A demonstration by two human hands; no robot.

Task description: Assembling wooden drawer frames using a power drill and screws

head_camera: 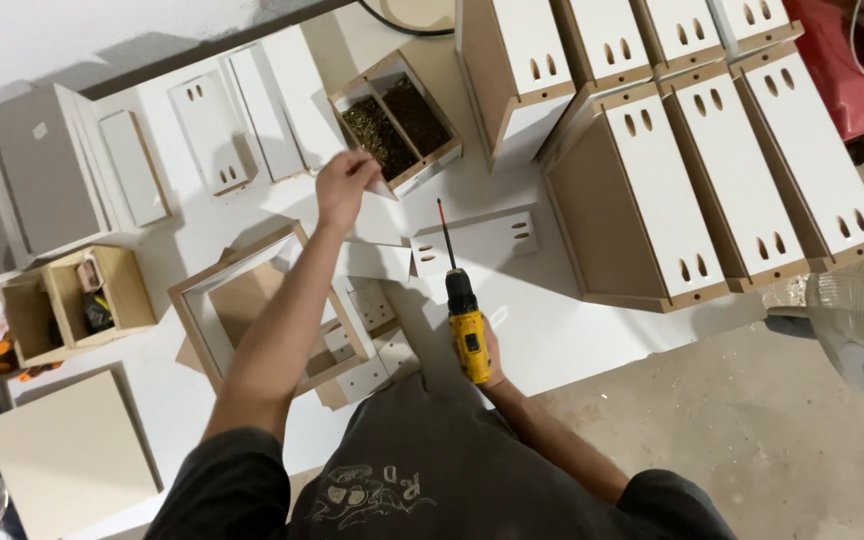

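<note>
Left hand (345,186): fingers bent and drawn together, loosely closed, at the near edge of a two-compartment wooden tray (399,122) filled with dark screws. Whether anything is pinched between the fingertips cannot be told. A small white panel corner shows just below the hand. The left arm is stretched well forward and slightly rightward across the white worktable (552,335), elbow nearly straight, passing over an open square frame (252,300) that lies flat on the surface.

Right hand (490,355): wrapped fully around the grip of a yellow and black cordless drill (466,325), mostly hidden behind the tool. The drill points away from the body, with a long red-shanked bit (445,235) reaching toward a white slotted panel (477,243) lying flat; the tip sits over the panel's near edge, contact not determinable. The right forearm is bent, elbow held close to the torso.

Surroundings: small slotted white pieces (367,340) lie under and beside the frame. A row of assembled white boxes with paired slots (652,190) stands to the right. Flat white panels (212,130) lie at upper left. A small open wooden box (77,300) holding odds and ends sits at far left.
</note>
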